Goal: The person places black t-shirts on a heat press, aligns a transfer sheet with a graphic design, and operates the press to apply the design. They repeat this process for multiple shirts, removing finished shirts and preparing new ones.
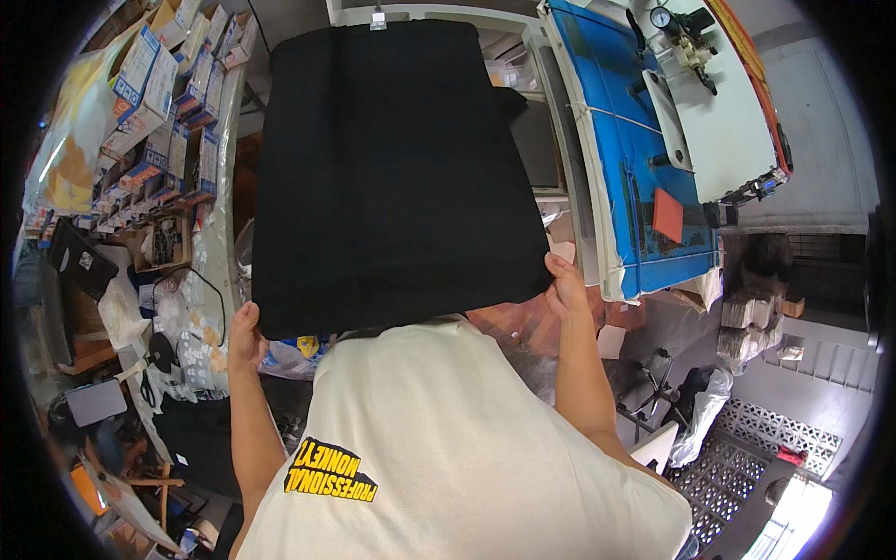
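Head | black cloth (392,177) beyond left fingers (246,317), right fingers (560,268) | both pinching its near corners

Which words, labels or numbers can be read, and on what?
I don't copy wording, only locations:
Cream fabric shirt: bold yellow-and-black lettering, legible.
Blue-and-white cardboard boxes: print unreadably small.
Round white-faced gauge: markings unreadably small.
Large black cloth held by left hand and right hand: none visible.

The cloth (392,177) is plain black, and the shirt (457,429) near it is cream with a yellow-and-black print (331,471). At far right, a bright blue panel (616,149) bears an orange-red block (667,216); at far left, boxes (145,82) show blue-and-white patterning.
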`<state>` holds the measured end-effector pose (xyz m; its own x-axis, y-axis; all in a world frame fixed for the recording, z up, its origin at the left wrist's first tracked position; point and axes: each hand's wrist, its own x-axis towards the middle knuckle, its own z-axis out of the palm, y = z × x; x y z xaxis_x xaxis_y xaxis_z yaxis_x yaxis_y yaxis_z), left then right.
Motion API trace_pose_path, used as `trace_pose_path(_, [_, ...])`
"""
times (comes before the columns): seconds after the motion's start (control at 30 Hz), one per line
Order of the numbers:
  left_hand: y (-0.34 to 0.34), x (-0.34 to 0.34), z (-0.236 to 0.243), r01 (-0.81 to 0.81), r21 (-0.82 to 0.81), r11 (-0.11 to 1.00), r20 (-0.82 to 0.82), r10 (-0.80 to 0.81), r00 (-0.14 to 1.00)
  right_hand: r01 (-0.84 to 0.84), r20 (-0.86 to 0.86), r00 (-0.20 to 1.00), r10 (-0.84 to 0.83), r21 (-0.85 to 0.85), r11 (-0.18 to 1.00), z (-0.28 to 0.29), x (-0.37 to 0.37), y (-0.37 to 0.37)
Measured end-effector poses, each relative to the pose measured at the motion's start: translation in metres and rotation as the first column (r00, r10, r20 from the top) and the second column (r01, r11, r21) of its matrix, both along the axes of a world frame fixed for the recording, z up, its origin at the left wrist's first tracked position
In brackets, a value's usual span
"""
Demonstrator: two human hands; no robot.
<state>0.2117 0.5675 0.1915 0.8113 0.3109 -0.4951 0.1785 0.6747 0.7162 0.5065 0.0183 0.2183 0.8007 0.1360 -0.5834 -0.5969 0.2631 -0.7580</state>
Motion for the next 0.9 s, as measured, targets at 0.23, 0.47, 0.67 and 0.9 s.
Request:
trace_pose_path(0.23, [-0.013,0.001,-0.023,0.014,-0.006,1.000,-0.107,-0.015,0.994,-0.005,-0.057,0.998,0.011,0.102,0.995,-0.026,-0.007,-0.007])
trace_pose_path(0.47, [-0.021,0.027,-0.046,0.339,-0.044,0.940,-0.403,-0.327,0.855,-0.484,-0.156,0.864,0.478,0.003,0.875,-0.063,0.007,-0.002])
trace_pose_path(0.67, [0.052,0.171,-0.008,0.290,-0.353,0.890,0.134,-0.258,0.957,-0.308,-0.126,0.920,0.370,0.351,0.884,-0.026,0.153,0.112])
trace_pose_path(0.9, [0.117,0.355,-0.010,-0.102,-0.061,0.993,0.088,0.107,0.990,-0.081,0.225,0.974,0.015,0.289,0.954,-0.022,0.312,0.197])
